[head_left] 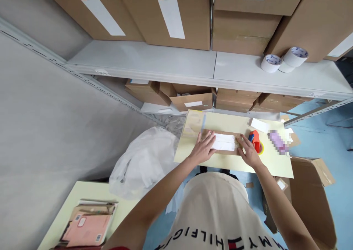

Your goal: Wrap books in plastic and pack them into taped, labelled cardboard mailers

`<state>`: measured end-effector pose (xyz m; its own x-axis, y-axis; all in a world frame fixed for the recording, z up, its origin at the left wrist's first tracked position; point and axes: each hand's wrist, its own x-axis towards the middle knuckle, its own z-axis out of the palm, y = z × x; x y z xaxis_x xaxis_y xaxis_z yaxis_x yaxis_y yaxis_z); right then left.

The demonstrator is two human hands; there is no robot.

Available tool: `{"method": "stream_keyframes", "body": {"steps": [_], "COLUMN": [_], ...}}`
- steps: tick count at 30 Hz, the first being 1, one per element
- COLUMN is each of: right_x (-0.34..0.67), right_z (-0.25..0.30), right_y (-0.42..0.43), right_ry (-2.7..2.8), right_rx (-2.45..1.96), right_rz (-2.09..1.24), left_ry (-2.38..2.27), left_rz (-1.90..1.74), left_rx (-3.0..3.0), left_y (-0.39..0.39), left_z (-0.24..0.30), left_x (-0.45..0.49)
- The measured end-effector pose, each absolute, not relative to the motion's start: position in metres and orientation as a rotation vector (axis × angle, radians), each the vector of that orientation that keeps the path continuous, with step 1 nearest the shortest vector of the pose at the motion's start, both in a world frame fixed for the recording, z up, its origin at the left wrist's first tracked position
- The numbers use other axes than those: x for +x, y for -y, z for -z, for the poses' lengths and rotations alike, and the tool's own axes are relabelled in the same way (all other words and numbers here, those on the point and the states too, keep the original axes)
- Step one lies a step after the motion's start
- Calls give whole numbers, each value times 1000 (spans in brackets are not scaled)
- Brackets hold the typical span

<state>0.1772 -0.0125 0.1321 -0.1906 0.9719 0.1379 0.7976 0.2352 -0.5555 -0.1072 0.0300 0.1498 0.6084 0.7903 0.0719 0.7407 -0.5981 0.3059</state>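
Note:
A flat brown cardboard box [220, 152] lies on the pale yellow table [220, 120], with a white label [224, 142] on its top. My left hand [203, 147] rests on the box's left end, fingers stretched out and overlapping the label's left edge. At the other end, clear tape [236, 143] shows beside the label. There my right hand [249, 151] touches the box with its fingertips, thumb and fingers apart. Just right of that hand is a red tape dispenser [255, 140] with a yellow roll.
A white box [259, 125] and a blurred purple item [278, 141] lie at the table's right. Shelving [176, 71] behind carries cartons [176, 18] and white tape rolls [271, 63]. An open carton [311, 198] stands right, a white plastic bag [143, 161] left. Pink folders [88, 229] lie lower left.

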Motion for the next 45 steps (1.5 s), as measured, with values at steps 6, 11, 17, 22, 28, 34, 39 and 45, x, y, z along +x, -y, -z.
{"method": "stream_keyframes", "body": {"steps": [6, 11, 17, 22, 28, 34, 39, 45], "right_x": [192, 218, 216, 238, 237, 180, 166, 180], "right_z": [-117, -80, -63, -84, -171, -231, -222, -213], "right_y": [24, 24, -7, -14, -24, -52, -59, -58], "right_ry": [1805, 1462, 1280, 1137, 1059, 1357, 1478, 1509], "right_rx": [-1828, -2260, -2483, -2331, -1675, -1499, -1526, -1528], "right_rz": [-422, -481, -846, -798, -606, -985, -1175, -1166], "left_ry": [-1237, -1267, -1249, -1241, -1199, -1168, -1132, -1063], "left_rz": [-90, -8, 53, 26, -102, -194, -394, -836], "left_rx": [2650, 2663, 2677, 2674, 2665, 2545, 2301, 1423], "left_y": [-23, -24, -26, -25, -21, -22, -23, -31], "left_z": [-152, -152, -151, -149, -148, -149, -161, -170], "left_x": [-78, -74, -74, -73, -77, -79, -79, -74]}}
